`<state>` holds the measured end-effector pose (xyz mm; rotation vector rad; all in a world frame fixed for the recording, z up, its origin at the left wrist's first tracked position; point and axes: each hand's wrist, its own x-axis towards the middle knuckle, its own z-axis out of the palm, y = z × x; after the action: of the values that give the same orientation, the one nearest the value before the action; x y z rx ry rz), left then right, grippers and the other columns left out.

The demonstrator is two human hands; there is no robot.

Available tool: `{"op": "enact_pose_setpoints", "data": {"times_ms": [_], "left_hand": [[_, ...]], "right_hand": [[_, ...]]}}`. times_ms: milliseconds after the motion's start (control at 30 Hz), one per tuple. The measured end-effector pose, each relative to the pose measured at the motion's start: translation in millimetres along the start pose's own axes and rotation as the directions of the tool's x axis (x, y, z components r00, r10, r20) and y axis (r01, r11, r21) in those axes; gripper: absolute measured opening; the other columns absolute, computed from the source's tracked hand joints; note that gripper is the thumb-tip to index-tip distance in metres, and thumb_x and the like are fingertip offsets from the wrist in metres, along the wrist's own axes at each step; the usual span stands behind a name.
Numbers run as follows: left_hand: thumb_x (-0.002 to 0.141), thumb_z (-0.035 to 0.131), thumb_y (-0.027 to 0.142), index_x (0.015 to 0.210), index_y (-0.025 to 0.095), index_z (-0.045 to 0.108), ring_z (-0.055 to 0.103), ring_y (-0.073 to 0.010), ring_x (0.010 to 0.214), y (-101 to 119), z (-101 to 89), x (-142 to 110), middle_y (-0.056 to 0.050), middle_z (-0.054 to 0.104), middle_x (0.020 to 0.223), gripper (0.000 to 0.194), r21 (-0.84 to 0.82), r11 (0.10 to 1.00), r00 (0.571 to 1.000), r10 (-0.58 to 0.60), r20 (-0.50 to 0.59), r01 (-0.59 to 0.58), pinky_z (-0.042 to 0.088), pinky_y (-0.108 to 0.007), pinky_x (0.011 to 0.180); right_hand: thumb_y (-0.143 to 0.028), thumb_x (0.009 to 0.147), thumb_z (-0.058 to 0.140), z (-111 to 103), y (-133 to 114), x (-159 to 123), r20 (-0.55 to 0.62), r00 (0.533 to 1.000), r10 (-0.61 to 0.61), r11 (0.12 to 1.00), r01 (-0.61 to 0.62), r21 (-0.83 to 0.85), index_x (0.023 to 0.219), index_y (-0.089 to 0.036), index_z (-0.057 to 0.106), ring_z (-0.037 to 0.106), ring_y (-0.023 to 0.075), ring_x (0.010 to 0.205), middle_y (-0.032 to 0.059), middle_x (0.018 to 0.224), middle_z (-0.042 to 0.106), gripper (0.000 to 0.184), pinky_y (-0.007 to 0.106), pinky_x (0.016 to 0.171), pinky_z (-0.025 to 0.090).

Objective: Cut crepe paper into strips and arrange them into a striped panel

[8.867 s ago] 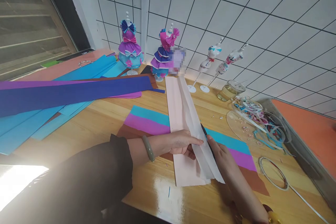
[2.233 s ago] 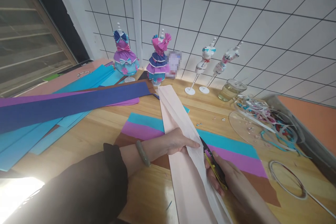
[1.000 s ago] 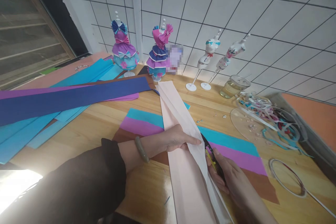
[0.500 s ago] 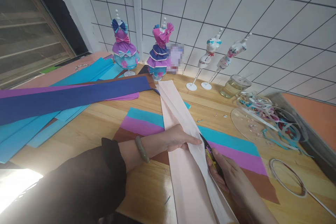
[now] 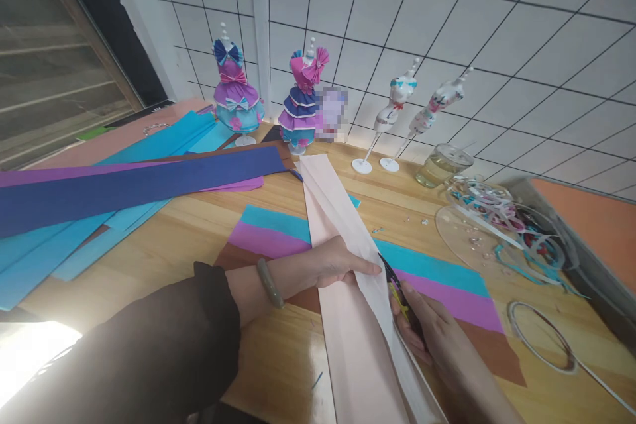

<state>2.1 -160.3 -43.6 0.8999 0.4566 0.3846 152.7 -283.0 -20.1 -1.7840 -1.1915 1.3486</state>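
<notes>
The left hand's [image 5: 345, 260] fingers are pinching the pale pink crepe paper [image 5: 350, 344], which is lying lengthwise on the desk [image 5: 278, 361]. The right hand's [image 5: 422, 321] fingers are gripping one pair of scissors [image 5: 390, 267] along its right edge. Three coloured bands [image 5: 442, 295] are crossing beneath. Bare desk is showing between forearm and paper. Two dressed mannequins [image 5: 237, 93], two undressed mannequins [image 5: 397, 96] and one glass jar [image 5: 444, 165] are standing behind.

Scissors [image 5: 399, 298] right of paper [image 5: 348, 334], mannequins [image 5: 385, 120] behind
</notes>
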Motion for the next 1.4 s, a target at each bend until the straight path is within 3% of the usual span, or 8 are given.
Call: {"op": "enact_pose_setpoints", "data": {"times_ms": [133, 333, 533, 767, 967, 1400], "left_hand": [[0.053, 0.078, 0.028, 0.085, 0.012, 0.066, 0.062, -0.0208, 0.078, -2.8, -1.5, 1.6, -0.011, 0.066, 0.091, 0.038, -0.005, 1.000, 1.000, -0.022, 0.004, 0.022, 0.050, -0.030, 0.064], [0.054, 0.078, 0.029, 0.086, 0.012, 0.066, 0.062, -0.0220, 0.082, -3.5, -2.1, 1.8, -0.011, 0.066, 0.091, 0.039, 0.002, 1.000, 1.000, -0.016, 0.014, 0.016, 0.049, -0.034, 0.069], [0.054, 0.078, 0.028, 0.087, 0.010, 0.066, 0.062, -0.0233, 0.081, -2.3, -2.5, 0.9, -0.012, 0.066, 0.088, 0.039, -0.011, 1.000, 0.998, 0.015, 0.063, -0.014, 0.049, -0.034, 0.068], [0.051, 0.080, 0.024, 0.092, 0.012, 0.066, 0.062, -0.0237, 0.086, -3.5, -1.5, 3.4, -0.013, 0.065, 0.098, 0.045, -0.045, 0.999, 1.000, -0.004, -0.004, 0.004, 0.049, -0.031, 0.066], [0.046, 0.081, 0.022, 0.087, 0.012, 0.067, 0.062, -0.0240, 0.083, -0.1, 0.9, 3.5, -0.011, 0.067, 0.088, 0.045, -0.050, 0.999, 1.000, -0.015, -0.022, 0.014, 0.049, -0.034, 0.069], [0.050, 0.080, 0.023, 0.087, 0.011, 0.065, 0.063, -0.0232, 0.082, 2.3, 3.2, -0.4, -0.011, 0.067, 0.086, 0.041, -0.013, 0.999, 0.999, -0.043, -0.031, 0.043, 0.048, -0.036, 0.072]], "right_hand": [[-0.054, 0.089, 0.024, -0.1, 2.1, -1.2, 0.016, 1.000, 0.024, 0.999, -0.025, 0.036, 0.050, -0.023, 0.036, 0.024, 0.0089, 0.034, -0.0066, 0.034, 0.029, 0.051, 0.027, 0.042, 0.022], [-0.058, 0.086, 0.027, -2.6, -4.9, 3.2, 0.007, 0.997, 0.077, 0.996, -0.077, 0.036, 0.064, -0.021, 0.048, 0.023, 0.0088, 0.031, -0.0080, 0.034, 0.030, 0.048, 0.026, 0.037, 0.020], [-0.059, 0.084, 0.029, -4.7, -11.1, 13.5, 0.090, 0.991, 0.096, 0.986, -0.107, 0.131, 0.066, -0.020, 0.049, 0.020, 0.0070, 0.028, -0.0088, 0.033, 0.032, 0.047, 0.024, 0.034, 0.015], [-0.055, 0.087, 0.029, -1.1, -18.1, 19.3, 0.077, 0.997, 0.031, 0.996, -0.037, 0.076, 0.054, -0.020, 0.047, 0.024, 0.0068, 0.027, -0.0071, 0.032, 0.032, 0.052, 0.025, 0.036, 0.015], [-0.055, 0.088, 0.027, -1.9, -14.9, 20.9, 0.053, 0.999, 0.009, 1.000, -0.010, 0.024, 0.041, -0.020, 0.037, 0.026, 0.0069, 0.030, -0.0055, 0.031, 0.030, 0.059, 0.026, 0.040, 0.020], [-0.057, 0.086, 0.030, -1.6, -4.4, 27.1, 0.025, 0.999, 0.046, 0.995, -0.048, 0.088, 0.042, -0.020, 0.037, 0.022, 0.0056, 0.028, -0.0060, 0.029, 0.029, 0.058, 0.025, 0.037, 0.013]]}}
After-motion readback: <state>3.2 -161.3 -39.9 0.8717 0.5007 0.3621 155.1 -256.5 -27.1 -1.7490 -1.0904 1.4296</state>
